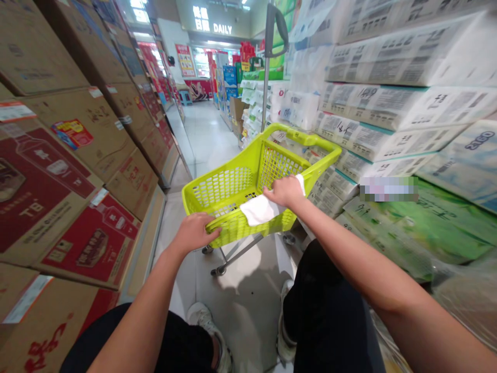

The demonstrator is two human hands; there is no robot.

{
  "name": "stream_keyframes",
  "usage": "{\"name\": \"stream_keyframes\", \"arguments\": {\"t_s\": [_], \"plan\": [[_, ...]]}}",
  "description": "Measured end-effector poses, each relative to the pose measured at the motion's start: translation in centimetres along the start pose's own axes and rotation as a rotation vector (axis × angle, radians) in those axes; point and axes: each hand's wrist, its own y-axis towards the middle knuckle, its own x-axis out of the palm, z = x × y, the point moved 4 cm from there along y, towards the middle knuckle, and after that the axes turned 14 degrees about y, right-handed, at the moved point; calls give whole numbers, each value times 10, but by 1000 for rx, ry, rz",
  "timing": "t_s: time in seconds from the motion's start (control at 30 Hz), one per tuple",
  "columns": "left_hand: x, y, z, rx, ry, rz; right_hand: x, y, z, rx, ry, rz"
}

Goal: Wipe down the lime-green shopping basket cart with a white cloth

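Observation:
A lime-green plastic shopping basket on wheels (pixel 236 189) stands in a shop aisle in front of me, its tall grey pull handle (pixel 272 31) rising behind it. My left hand (pixel 194 231) is closed round the basket's near rim. My right hand (pixel 286 191) is closed on a white cloth (pixel 259 210) and presses it against the near rim, the cloth hanging over the edge. My knees in black trousers and my light shoes show below.
Brown and red cardboard cartons (pixel 58 171) are stacked along the left. Wrapped packs of paper goods (pixel 396 114) fill the right wall. The tiled aisle floor (pixel 205 134) runs ahead to more displays and a "DAILY" sign (pixel 222 29).

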Motion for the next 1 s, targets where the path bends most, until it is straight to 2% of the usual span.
{"name": "stream_keyframes", "arguments": {"t_s": [0.1, 0.17, 0.23, 0.4, 0.47, 0.53, 0.63, 0.77, 0.9, 0.97, 1.0], "plan": [[1, 0, 3, -18, -248, 143, -9, 5, 27, 55, -58, 51], [2, 2, 6, -72, -441, 272, -6, 3, 20, 62, -53, 61], [5, 4, 7, -144, -557, 382, 5, -3, -8, 39, -7, 49], [14, 7, 1, -236, -722, 530, 35, -26, -119, -165, 237, 15], [13, 6, -7, -228, -734, 507, 39, -32, -146, -212, 303, 23], [9, 5, -15, -172, -703, 406, 39, -34, -154, -234, 316, 29], [1, 3, -22, -56, -631, 227, 33, -33, -136, -260, 264, 30], [-1, 3, -21, -43, -400, 95, 20, -23, -70, -202, 123, 49], [2, 6, -12, -33, -321, 50, 1, -12, 10, -126, -31, 155], [3, 8, -9, -45, -368, 58, -3, -11, 31, -120, -65, 211], [2, 10, -7, -62, -387, 66, -2, -12, 32, -118, -68, 237]]}}
